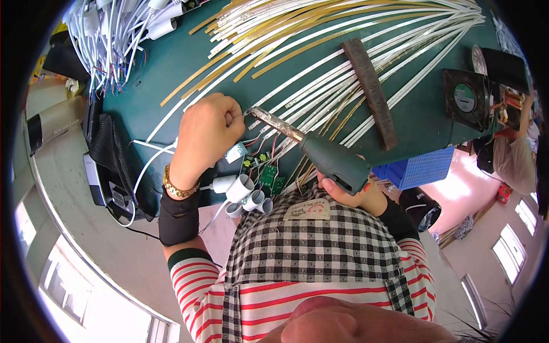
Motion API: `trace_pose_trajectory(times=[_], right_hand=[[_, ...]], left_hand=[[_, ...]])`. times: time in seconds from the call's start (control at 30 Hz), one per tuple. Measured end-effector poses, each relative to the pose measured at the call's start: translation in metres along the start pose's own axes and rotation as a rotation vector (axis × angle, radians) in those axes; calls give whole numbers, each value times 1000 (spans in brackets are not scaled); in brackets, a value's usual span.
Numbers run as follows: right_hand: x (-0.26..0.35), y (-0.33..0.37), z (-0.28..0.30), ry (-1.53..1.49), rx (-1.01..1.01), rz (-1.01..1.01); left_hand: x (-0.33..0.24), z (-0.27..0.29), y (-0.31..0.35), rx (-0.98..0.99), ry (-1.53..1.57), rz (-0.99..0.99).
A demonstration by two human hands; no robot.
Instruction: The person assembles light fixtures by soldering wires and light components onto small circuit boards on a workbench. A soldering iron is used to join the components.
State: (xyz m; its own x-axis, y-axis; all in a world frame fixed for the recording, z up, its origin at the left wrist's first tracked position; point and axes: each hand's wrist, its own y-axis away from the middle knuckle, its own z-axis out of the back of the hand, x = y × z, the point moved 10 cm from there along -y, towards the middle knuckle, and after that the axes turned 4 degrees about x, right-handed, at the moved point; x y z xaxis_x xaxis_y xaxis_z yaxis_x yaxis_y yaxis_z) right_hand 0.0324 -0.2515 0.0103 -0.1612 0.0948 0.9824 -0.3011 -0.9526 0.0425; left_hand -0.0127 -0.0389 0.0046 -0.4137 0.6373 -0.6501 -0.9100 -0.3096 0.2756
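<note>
My right hand (350, 196) grips the dark green handle of a soldering iron (334, 158). Its metal shaft points up and left, with the tip close beside the fingers of my left hand (211, 130). That left hand is closed in a pinch; what its fingers hold is hidden. Long white and yellow LED strips (309, 91) fan across the table, some with ends near the iron's tip. Just below the left hand lie small green circuit boards (270, 176) with thin wires, next to several white plastic tubes (240, 187).
A rusty metal bar (370, 94) lies across the strips on the green table (154, 74). White cables (114, 40) are heaped at far left. A black fan (466, 98) stands at the right edge, above a blue crate (420, 167). A black mesh item (114, 148) sits at left.
</note>
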Motion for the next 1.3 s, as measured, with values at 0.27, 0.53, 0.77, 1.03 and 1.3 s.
trace_pose_trajectory(times=[0.27, 0.53, 0.77, 1.03, 1.3], right_hand=[[-37, 25, -8, -165, -61, -148], [-30, 29, 17, -523, -328, -74], [-44, 32, 26, -612, -443, 18], [-39, 37, 27, -633, -521, 156], [-37, 41, 24, -594, -468, 226]], left_hand=[[1, 2, -3, 45, -44, 5], [6, 2, -2, 72, -53, 68], [4, 4, -4, 53, -25, 39], [8, 1, -3, 99, -2, 108], [9, 1, -3, 95, 26, 95]])
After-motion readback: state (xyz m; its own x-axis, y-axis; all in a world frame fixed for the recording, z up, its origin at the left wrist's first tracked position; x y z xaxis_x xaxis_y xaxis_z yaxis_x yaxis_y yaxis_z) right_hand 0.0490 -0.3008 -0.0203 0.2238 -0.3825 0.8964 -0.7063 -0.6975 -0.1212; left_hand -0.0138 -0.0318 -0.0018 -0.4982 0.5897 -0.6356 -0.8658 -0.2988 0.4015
